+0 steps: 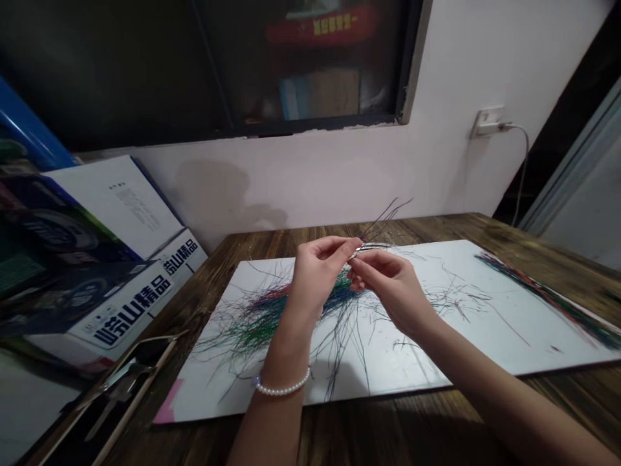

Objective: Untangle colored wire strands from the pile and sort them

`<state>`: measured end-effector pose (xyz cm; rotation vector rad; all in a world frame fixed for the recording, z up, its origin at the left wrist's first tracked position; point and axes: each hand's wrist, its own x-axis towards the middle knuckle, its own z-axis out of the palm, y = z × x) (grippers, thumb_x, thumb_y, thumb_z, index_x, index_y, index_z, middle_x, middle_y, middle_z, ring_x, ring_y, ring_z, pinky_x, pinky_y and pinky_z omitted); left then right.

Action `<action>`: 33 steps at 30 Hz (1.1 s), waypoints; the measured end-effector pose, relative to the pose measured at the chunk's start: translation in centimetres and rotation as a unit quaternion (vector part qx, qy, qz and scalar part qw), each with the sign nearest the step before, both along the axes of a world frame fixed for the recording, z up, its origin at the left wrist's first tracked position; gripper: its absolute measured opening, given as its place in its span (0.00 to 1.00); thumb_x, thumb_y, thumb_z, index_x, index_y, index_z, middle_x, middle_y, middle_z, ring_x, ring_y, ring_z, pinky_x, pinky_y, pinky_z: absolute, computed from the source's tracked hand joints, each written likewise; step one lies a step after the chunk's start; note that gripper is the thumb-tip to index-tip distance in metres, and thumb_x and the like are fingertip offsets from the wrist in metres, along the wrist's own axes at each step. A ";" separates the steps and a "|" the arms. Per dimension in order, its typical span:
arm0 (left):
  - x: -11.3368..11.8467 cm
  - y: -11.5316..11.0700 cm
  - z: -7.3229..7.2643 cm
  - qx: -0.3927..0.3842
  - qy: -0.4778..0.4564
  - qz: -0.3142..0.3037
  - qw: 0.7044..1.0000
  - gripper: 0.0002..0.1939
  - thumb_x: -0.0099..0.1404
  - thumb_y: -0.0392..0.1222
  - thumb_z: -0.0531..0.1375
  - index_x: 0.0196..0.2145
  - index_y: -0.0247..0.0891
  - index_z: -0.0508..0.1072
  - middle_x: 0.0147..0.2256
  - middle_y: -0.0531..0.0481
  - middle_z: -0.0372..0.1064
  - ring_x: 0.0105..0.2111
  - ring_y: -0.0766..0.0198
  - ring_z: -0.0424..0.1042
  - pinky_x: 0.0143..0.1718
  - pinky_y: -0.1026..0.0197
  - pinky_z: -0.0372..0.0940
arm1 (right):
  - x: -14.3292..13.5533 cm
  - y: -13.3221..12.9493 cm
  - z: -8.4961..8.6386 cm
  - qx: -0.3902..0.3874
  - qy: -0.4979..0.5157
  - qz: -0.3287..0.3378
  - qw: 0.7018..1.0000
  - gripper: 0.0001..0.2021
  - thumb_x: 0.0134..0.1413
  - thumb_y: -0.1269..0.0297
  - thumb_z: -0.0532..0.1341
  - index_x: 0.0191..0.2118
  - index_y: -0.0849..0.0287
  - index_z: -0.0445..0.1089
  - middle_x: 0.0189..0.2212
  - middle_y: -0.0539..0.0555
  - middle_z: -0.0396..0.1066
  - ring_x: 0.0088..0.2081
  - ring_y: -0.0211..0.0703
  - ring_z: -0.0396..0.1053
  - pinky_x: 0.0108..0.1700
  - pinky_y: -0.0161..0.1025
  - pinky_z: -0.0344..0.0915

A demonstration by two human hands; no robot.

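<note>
Above a white board [388, 382], my left hand [323, 265] and my right hand [385, 275] meet with their fingertips close together. Both pinch a small bundle of thin dark wires [383, 220], whose loose ends stick up and to the right. A pearl bracelet circles my left wrist. Beneath and behind my hands lies a spread heap of green, blue and red wires [262, 323]. Short wire scraps [456, 301] are scattered on the board to the right of my right hand.
A bundle of long coloured wires [548, 294] lies along the board's right side. Printed boxes [136, 301] stand at the left, beside an open tray [140, 388] with metal tools. A wall, a dark window and a socket [488, 123] with a cable are behind the wooden table [417, 421].
</note>
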<state>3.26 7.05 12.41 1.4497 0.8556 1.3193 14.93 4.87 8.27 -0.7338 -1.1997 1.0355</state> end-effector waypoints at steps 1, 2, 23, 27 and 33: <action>0.0 0.0 0.0 0.002 -0.006 0.006 1.000 0.09 0.52 0.45 0.66 0.26 0.36 0.77 0.26 0.49 0.71 0.23 0.69 0.66 0.24 0.65 0.63 | 0.0 -0.1 0.1 -0.003 -0.005 -0.004 1.000 0.05 0.50 0.63 0.63 0.29 0.59 0.72 0.21 0.49 0.70 0.23 0.34 0.67 0.27 0.35 0.65; 0.0 0.1 0.0 0.005 -0.012 0.015 1.000 0.09 0.52 0.46 0.66 0.27 0.37 0.77 0.26 0.50 0.71 0.23 0.69 0.65 0.23 0.66 0.62 | -0.1 -0.2 0.2 -0.007 -0.010 -0.007 1.000 0.05 0.50 0.64 0.63 0.29 0.59 0.72 0.20 0.48 0.70 0.23 0.33 0.67 0.26 0.34 0.64; 0.5 -0.2 -0.4 -0.013 -0.012 -0.018 1.000 0.07 0.53 0.44 0.66 0.26 0.38 0.76 0.18 0.53 0.69 0.14 0.69 0.64 0.13 0.65 0.59 | -0.4 -0.9 0.7 -0.027 -0.046 0.004 0.999 0.05 0.48 0.66 0.63 0.26 0.60 0.67 0.17 0.45 0.65 0.17 0.31 0.63 0.19 0.32 0.60; 0.4 0.1 -0.4 0.002 0.005 0.000 1.000 0.07 0.54 0.44 0.66 0.26 0.37 0.75 0.22 0.52 0.70 0.18 0.69 0.66 0.17 0.66 0.61 | -0.4 -0.9 0.7 -0.030 -0.051 0.005 0.998 0.05 0.48 0.66 0.63 0.26 0.60 0.67 0.18 0.46 0.65 0.18 0.32 0.63 0.19 0.33 0.61; 0.4 0.3 -0.5 0.010 0.010 0.010 1.000 0.08 0.55 0.45 0.64 0.28 0.37 0.74 0.25 0.51 0.69 0.20 0.70 0.64 0.21 0.66 0.59 | -0.5 -1.0 0.6 -0.031 -0.039 0.022 0.999 0.06 0.49 0.65 0.63 0.27 0.60 0.68 0.18 0.46 0.65 0.18 0.32 0.64 0.19 0.32 0.61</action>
